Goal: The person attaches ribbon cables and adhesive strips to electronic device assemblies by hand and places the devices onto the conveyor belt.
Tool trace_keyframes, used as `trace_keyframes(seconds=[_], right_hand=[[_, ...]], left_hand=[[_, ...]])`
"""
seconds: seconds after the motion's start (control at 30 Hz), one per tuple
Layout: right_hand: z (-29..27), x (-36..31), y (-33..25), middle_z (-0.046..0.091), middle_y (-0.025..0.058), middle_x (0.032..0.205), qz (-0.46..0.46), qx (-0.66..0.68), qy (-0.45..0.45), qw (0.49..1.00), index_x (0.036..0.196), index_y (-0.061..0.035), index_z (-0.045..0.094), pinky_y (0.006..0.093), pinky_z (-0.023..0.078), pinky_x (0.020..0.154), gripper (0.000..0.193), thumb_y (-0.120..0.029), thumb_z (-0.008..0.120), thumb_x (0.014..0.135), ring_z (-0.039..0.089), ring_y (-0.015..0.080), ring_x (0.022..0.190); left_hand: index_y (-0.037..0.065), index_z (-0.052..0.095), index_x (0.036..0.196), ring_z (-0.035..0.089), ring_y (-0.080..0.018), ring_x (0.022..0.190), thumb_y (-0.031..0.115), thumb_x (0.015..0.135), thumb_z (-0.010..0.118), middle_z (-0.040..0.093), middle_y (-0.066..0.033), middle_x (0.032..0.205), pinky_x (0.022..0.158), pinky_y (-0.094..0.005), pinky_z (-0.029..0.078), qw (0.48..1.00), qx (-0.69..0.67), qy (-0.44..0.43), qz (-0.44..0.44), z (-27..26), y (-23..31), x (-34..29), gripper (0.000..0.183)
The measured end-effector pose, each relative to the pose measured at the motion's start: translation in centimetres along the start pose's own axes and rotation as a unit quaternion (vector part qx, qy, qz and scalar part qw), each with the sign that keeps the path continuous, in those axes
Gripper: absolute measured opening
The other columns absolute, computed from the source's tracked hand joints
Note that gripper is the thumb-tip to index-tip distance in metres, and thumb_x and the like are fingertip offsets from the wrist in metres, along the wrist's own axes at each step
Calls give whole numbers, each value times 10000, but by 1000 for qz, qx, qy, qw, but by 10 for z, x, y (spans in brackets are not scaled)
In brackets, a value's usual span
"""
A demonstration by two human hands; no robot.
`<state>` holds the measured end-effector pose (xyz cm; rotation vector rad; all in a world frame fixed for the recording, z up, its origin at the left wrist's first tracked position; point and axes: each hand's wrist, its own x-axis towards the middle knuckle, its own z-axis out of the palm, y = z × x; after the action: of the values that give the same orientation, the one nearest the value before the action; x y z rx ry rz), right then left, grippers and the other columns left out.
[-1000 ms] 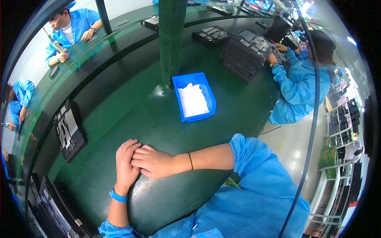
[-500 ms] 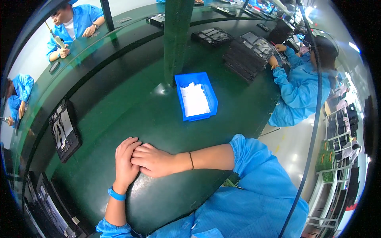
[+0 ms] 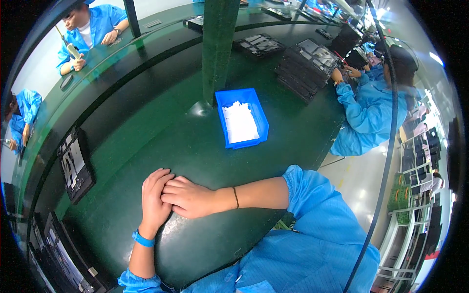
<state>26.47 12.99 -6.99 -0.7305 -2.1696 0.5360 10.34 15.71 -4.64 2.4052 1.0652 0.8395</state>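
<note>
1. Worktop (image 3: 146, 146), dark green, spreads across the middle of the frame, its edges bowed by the lens.
2. Left hand (image 3: 155, 202), lower left of centre, rests on it unclenched, fingers loosely bent; a blue wristband (image 3: 143, 239) circles the wrist.
3. Right hand (image 3: 190, 198) comes in from the right, equally relaxed, its fingers lying against the left one; a thin dark band (image 3: 236, 198) rings this wrist.
4. Blue bin (image 3: 245, 144), centre of the frame, sits above both hands and apart from them, holding white pieces (image 3: 242, 124) too small to tell apart.
5. Green post (image 3: 217, 53) rises just behind it, upper centre.
6. Black-framed panel (image 3: 77, 168) lies at the frame's left.
7. Co-worker (image 3: 369, 124) in blue, upper right, works beside stacked dark panels (image 3: 305, 68).
8. Another person (image 3: 105, 24), upper left, grips a pale tool (image 3: 73, 51).
</note>
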Motion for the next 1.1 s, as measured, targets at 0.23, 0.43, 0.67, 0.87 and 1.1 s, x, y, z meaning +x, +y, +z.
trace_keyframes(seconds=[0.23,0.43,0.67,0.87,1.1], right_hand=[[-1,1,2,550,110,1048,6,1,-4,1000,958,-45,572,442,359,959,193,-77,621,774,494,297,1073],[1,0,6,550,112,1053,8,4,0,1000,966,-46,569,446,359,960,203,-74,621,773,491,300,1082],[0,3,6,547,112,1045,-5,10,0,1000,965,-47,566,445,363,952,200,-76,620,775,494,298,1069],[0,-2,12,564,107,1023,-2,0,0,1000,975,-47,580,451,369,952,241,-93,634,745,500,297,1042],[-1,-3,16,565,96,1025,0,7,-9,1000,1021,-45,582,448,363,962,260,-84,629,769,502,286,1043]], left_hand=[[33,648,1099,538,-351,1205,58,738,637,614,-153,1234,1034,-449,387,1000,2,-8,3,1,-5,1,361],[36,646,1098,537,-340,1199,19,740,591,617,-132,1222,1027,-444,386,1000,1,-5,4,2,-4,4,363],[33,646,1096,532,-340,1204,13,732,594,615,-127,1222,1026,-445,386,1000,7,4,-7,1,-4,1,369],[39,654,1105,530,-334,1209,-2,722,603,617,-118,1224,1027,-445,387,1000,-3,-12,-14,6,-4,5,389],[43,661,1104,523,-334,1221,-7,718,606,615,-119,1231,1032,-446,386,1000,-3,-5,-22,9,-5,5,393]])
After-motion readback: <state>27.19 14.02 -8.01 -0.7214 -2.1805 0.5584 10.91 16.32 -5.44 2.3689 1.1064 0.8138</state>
